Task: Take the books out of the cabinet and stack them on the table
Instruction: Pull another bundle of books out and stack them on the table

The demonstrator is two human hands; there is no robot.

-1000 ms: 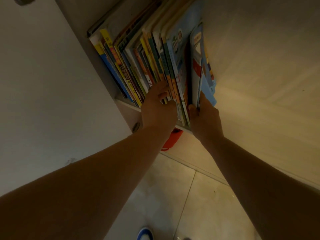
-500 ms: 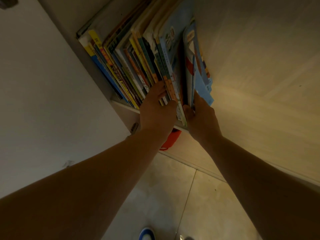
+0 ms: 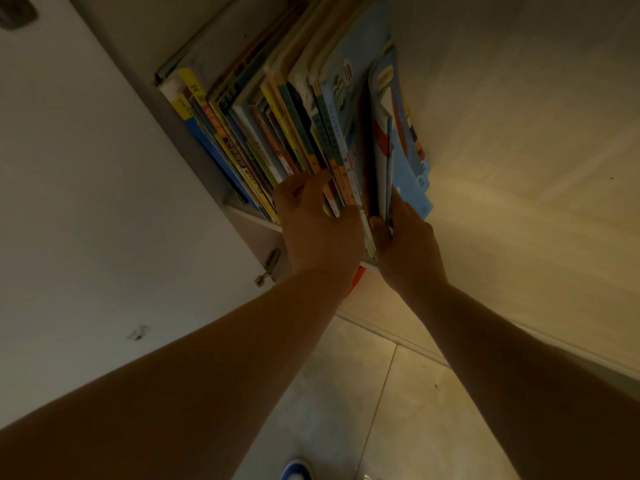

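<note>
- Both hands reach up to a row of books (image 3: 277, 133) standing on a cabinet shelf (image 3: 252, 218), at the row's near bottom edges.
- Left hand (image 3: 320, 230): fingers curled over the bottom ends of several thin spines in the middle of the row, thumb on the far side of them, gripping that small bunch.
- Right hand (image 3: 408, 244): thumb and fingers pinch the lower edge of a thin blue-and-white book (image 3: 384, 140) just right of the left hand's bunch; a dark gap shows between the two groups.
- Light-blue picture books (image 3: 412, 161) lean against the cabinet's side wall, just beyond the right hand's fingers.
- Writing: spines carry printed characters, yellow and orange bands among them, but it is too dim and small to read; no brand can be made out.
- Left of the left hand, the open white cabinet door (image 3: 86, 185) hangs, with a metal hinge (image 3: 268, 266) just below the wrist.
- Below the left hand something red (image 3: 355, 280) peeks out under the shelf.
- Beneath the arms lies tiled floor (image 3: 363, 393), with a blue-and-white shoe (image 3: 296, 471) at the bottom edge.
</note>
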